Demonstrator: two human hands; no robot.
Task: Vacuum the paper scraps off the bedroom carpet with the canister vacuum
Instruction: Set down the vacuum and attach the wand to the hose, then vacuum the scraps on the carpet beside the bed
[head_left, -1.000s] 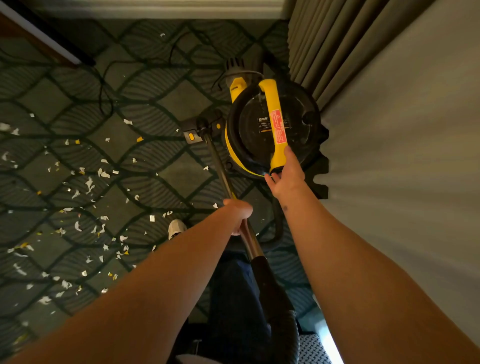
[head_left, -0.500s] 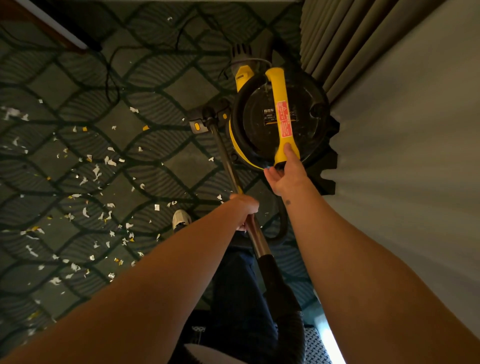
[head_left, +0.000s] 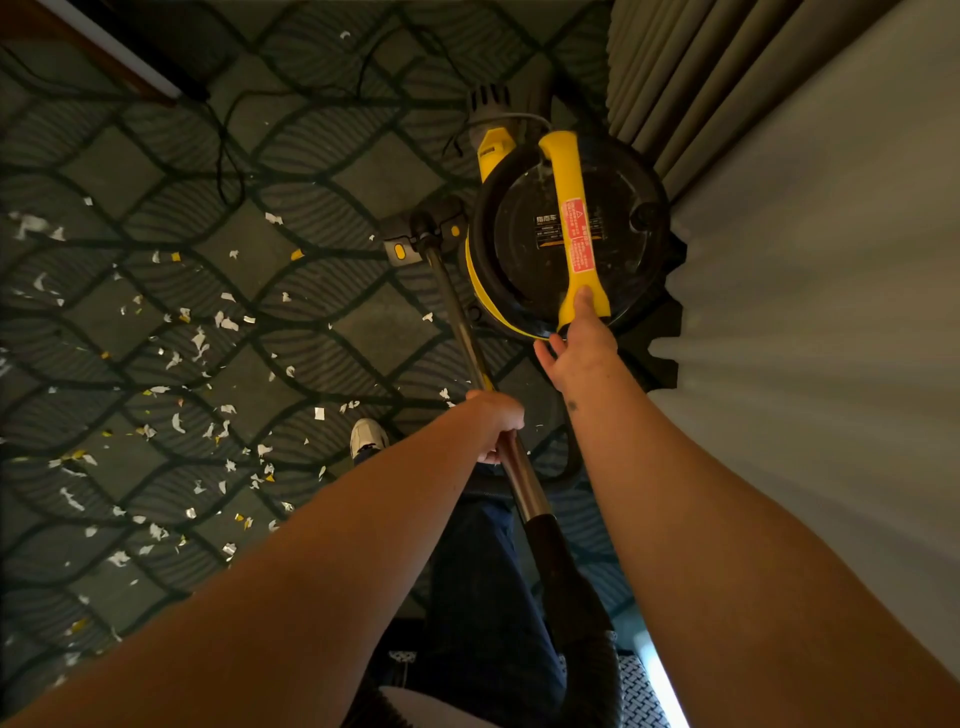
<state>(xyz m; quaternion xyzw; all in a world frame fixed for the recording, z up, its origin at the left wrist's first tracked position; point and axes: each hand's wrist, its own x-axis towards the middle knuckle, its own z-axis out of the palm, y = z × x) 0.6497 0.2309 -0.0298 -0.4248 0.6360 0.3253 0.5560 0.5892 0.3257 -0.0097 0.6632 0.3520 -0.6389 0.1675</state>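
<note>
A yellow and black canister vacuum (head_left: 535, 244) stands on the patterned green carpet (head_left: 363, 182) beside the curtain. My right hand (head_left: 579, 343) holds the near end of its yellow carry handle (head_left: 569, 208), thumb on top. My left hand (head_left: 496, 423) grips the metal wand (head_left: 462, 332), which runs forward to the floor nozzle (head_left: 421, 234) lying just left of the canister. White and yellow paper scraps (head_left: 197, 343) are scattered over the carpet to the left. The black hose (head_left: 582, 613) runs back toward me from the wand.
Grey curtain folds (head_left: 701, 67) and a pale sheer drape (head_left: 831, 338) fill the right side. A black power cord (head_left: 228, 156) loops over the carpet behind the nozzle. My white shoe (head_left: 368, 439) stands near the scraps. A dark furniture edge (head_left: 114, 57) crosses the top left corner.
My right hand has slid a little further onto the end of the yellow handle. My left hand keeps its grip on the wand. The view has shifted slightly downward.
</note>
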